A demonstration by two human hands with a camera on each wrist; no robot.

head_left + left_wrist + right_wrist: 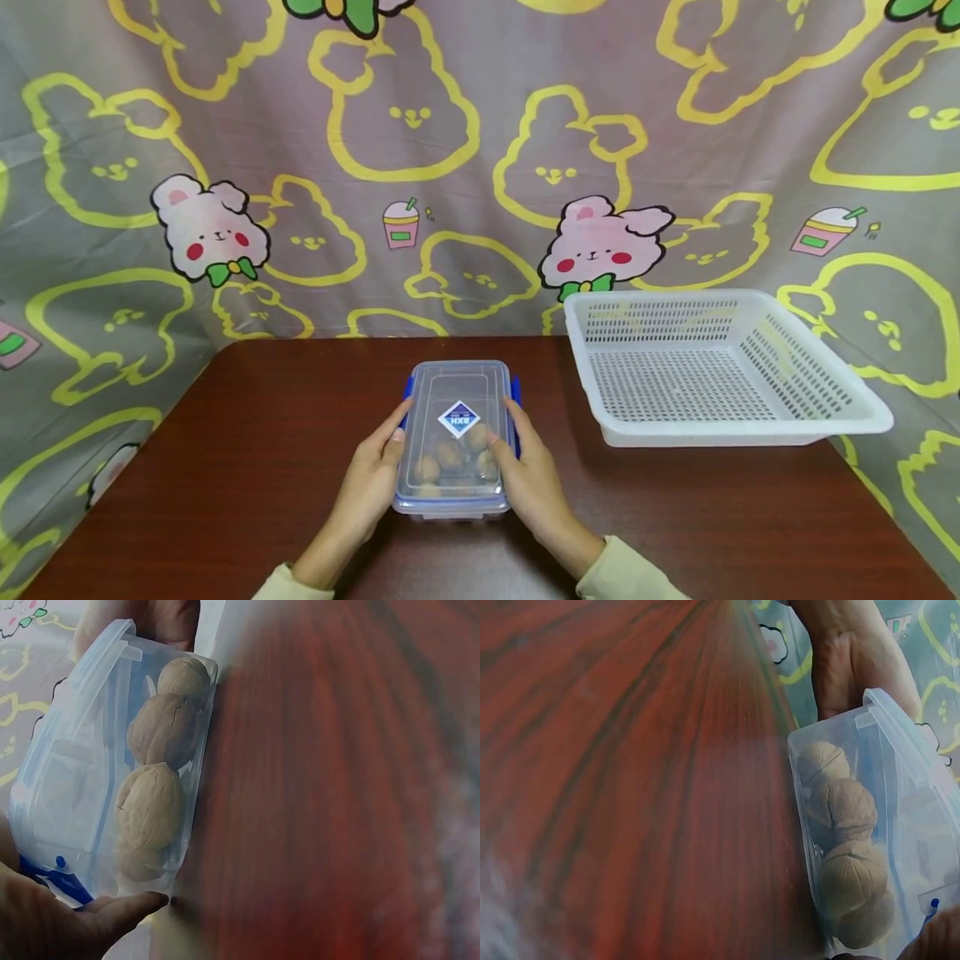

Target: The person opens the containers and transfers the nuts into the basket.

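A clear plastic food container (450, 383) with a lid and blue side clips is between my two hands, near the middle of the table. Several walnuts (150, 806) show through its wall, gathered toward the near end. My left hand (375, 462) grips the container's left side, thumb by the lid's edge and fingers along the wall. On the opposite side my right hand (532, 475) holds it, with the thumb over the lid (468, 383). A blue and white diamond label (459, 419) is stuck on the lid. The bottom lies right at the tabletop in both wrist views.
A white perforated plastic basket (675, 383) stands to the right, at the back of the dark red-brown wooden table (247, 450). Behind the table hangs a grey curtain (450, 200) with yellow outlined animals.
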